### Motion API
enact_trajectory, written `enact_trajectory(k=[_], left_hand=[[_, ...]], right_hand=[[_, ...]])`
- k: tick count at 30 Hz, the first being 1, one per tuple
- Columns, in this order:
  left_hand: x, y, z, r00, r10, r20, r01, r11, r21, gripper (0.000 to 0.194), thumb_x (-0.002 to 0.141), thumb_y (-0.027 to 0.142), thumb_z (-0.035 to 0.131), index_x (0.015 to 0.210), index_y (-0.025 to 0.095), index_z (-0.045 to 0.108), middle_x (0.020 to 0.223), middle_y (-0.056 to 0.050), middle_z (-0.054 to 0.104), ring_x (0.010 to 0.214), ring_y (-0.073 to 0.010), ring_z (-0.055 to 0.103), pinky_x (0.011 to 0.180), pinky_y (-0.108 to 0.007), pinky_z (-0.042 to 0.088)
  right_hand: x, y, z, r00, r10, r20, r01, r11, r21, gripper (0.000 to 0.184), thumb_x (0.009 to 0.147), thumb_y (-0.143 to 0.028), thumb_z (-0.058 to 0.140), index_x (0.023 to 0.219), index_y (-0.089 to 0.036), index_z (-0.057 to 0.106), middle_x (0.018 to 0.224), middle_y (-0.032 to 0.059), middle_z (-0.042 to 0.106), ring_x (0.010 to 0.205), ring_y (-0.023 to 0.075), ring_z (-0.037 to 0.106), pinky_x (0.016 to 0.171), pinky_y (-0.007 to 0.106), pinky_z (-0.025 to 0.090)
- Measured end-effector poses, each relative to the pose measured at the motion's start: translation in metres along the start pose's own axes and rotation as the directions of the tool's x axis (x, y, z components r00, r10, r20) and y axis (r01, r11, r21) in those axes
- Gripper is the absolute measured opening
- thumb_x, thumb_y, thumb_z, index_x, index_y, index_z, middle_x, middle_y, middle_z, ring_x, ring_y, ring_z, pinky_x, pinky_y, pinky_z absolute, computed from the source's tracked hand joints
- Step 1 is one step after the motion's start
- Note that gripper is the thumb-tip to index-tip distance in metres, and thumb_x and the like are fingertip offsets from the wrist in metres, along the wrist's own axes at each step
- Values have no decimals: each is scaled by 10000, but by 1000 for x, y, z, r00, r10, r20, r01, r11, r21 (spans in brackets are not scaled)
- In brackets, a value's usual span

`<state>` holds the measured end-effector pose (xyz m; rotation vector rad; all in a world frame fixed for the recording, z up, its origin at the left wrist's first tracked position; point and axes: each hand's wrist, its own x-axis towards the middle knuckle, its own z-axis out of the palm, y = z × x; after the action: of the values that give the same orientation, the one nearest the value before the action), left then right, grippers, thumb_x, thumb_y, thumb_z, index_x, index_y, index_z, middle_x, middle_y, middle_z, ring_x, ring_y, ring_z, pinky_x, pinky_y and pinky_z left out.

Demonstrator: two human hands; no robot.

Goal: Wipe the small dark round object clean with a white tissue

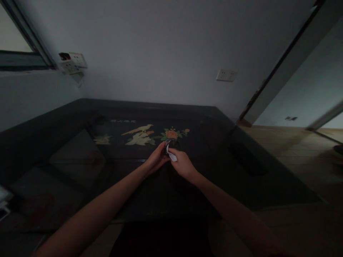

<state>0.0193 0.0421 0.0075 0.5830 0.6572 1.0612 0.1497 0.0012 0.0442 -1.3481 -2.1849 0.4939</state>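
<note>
Close together over the middle of a dark glossy table (150, 210), both my hands are at a small, dark, shiny round object (174, 144). It looks glass-like, but the dim light hides its exact kind. My left hand (157, 157) is closed around its left side. In my right hand (182, 163) a white tissue (172, 156) is pinched between the fingers and pressed against the object's near side. Just beyond the hands, the tabletop carries a picture of a pale bird (139, 129) and an orange flower (171, 134).
A flat dark item (248, 159) lies on the table's right side. Wall sockets (226, 75) are on the wall behind, with a plugged-in adapter (70, 66) at the left corner. Part of a white object (4, 200) shows at the left edge. Wooden floor (289, 142) lies right.
</note>
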Motion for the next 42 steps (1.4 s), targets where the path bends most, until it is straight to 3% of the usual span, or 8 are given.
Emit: enact_trajectory(k=[4, 11, 17, 24, 28, 34, 38, 42], left_hand=[[-1, 1, 1, 1000, -5, 14, 5, 1000, -3, 342, 967, 341, 403, 1029, 130, 665, 943, -99, 710, 849, -182, 663, 832, -310, 511], [1, -1, -4, 997, -37, 62, 37, 999, 7, 393, 959, 391, 409, 1114, 125, 654, 1041, -128, 706, 968, -213, 656, 898, -334, 491], [1, -4, -3, 997, 12, 79, -15, 999, 37, 329, 944, 354, 457, 1195, 202, 605, 1182, -85, 664, 1055, -182, 621, 923, -311, 477], [1, -5, -4, 995, 36, 91, -44, 995, 89, 263, 883, 360, 572, 1073, 189, 635, 1093, -91, 671, 972, -197, 629, 767, -281, 514], [0, -4, -4, 995, 62, 79, -69, 994, 89, 215, 861, 344, 609, 996, 181, 651, 968, -58, 674, 855, -168, 628, 729, -263, 509], [0, -4, -2, 997, 69, 46, -70, 997, 14, 216, 909, 332, 535, 1027, 183, 637, 952, -56, 676, 848, -165, 628, 764, -279, 510], [3, -5, -4, 993, 106, 43, -106, 994, -2, 208, 899, 348, 555, 1001, 180, 623, 927, -48, 671, 830, -148, 628, 791, -278, 508], [2, -6, -4, 992, 102, 76, -104, 994, 25, 271, 856, 398, 610, 1028, 188, 614, 1041, -79, 659, 933, -190, 631, 849, -328, 499]], right_hand=[[-2, 1, 10, 996, -79, -44, 77, 996, -45, 418, 782, 20, 434, 1148, -111, 589, 1077, 135, 696, 1023, 216, 636, 922, 317, 451], [0, 2, 19, 973, -230, -28, 200, 897, -394, 415, 887, -14, 360, 1275, 26, 502, 1287, 242, 577, 1253, 258, 516, 1108, 407, 337], [-2, 6, 28, 979, -183, -92, 90, 784, -614, 462, 906, -58, 381, 1346, 70, 438, 1385, 277, 473, 1336, 294, 426, 1149, 414, 299], [-5, -5, 16, 995, -93, -29, 49, 736, -676, 411, 888, -42, 377, 1258, 31, 541, 1286, 274, 568, 1214, 311, 552, 1017, 447, 421], [-4, -12, -1, 996, -33, 78, 70, 842, -535, 327, 874, -40, 381, 1069, -44, 643, 1033, 200, 707, 967, 272, 663, 899, 394, 464], [0, -5, -3, 998, 66, -11, -66, 998, -14, 392, 815, -43, 432, 1140, -155, 619, 1070, 99, 707, 972, 207, 655, 855, 285, 470], [6, 0, 8, 994, 36, -102, 8, 915, 403, 493, 785, -21, 384, 1231, -134, 563, 1167, 85, 671, 1053, 170, 628, 932, 270, 461], [10, 2, 16, 971, 169, -166, -80, 892, 444, 521, 813, -56, 365, 1310, -121, 506, 1276, 116, 614, 1143, 192, 592, 960, 311, 468]])
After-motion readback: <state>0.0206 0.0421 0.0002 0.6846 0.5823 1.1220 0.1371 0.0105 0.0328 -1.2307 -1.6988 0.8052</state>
